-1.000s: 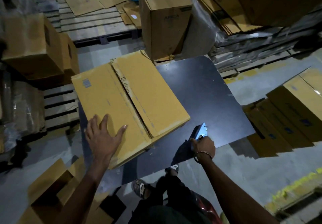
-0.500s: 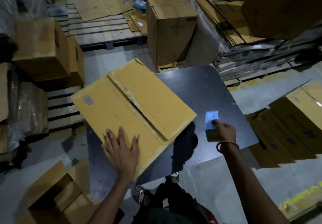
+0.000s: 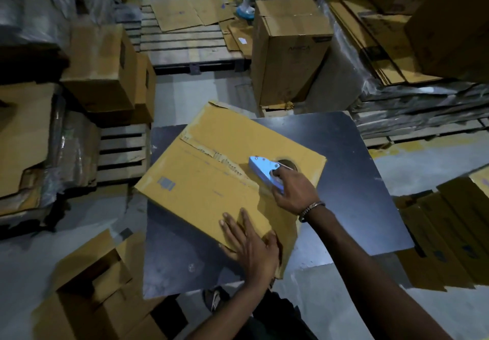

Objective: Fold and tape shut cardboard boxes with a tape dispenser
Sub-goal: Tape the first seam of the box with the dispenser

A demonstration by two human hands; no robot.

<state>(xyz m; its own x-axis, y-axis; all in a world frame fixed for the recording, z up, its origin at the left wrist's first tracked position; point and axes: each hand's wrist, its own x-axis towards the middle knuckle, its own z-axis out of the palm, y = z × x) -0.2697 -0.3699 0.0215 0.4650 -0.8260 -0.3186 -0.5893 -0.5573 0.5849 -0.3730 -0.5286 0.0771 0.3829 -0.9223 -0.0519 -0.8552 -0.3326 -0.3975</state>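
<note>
1. The box (image 3: 211, 181) lies flat on the dark table (image 3: 357, 181) at the centre of the frame, turned at an angle, its two top flaps meeting along a ragged seam that runs from upper left to lower right.
2. The right hand (image 3: 293, 191) grasps the blue dispenser (image 3: 264, 173), fingers curled round its handle, and holds it down on the seam toward the right part of the box.
3. A bracelet (image 3: 311, 207) sits on the right wrist.
4. The left hand (image 3: 251, 249) lies flat on the box's near corner, lower centre of the frame, fingers straight and spread, thumb at the corner edge.
5. A tall closed carton (image 3: 288, 51) stands beyond the table in the upper centre.
6. Flattened cardboard (image 3: 185, 14) lies on a wooden pallet (image 3: 185, 48) in the upper left centre.
7. More cartons (image 3: 105, 72) are stacked at the left, and another stack of boxes (image 3: 449, 228) sits at the right edge, below the table's right side.
8. An open carton (image 3: 90, 294) lies on the floor at lower left.
9. A shoe (image 3: 215, 300) shows under the table's near edge at the bottom centre.
</note>
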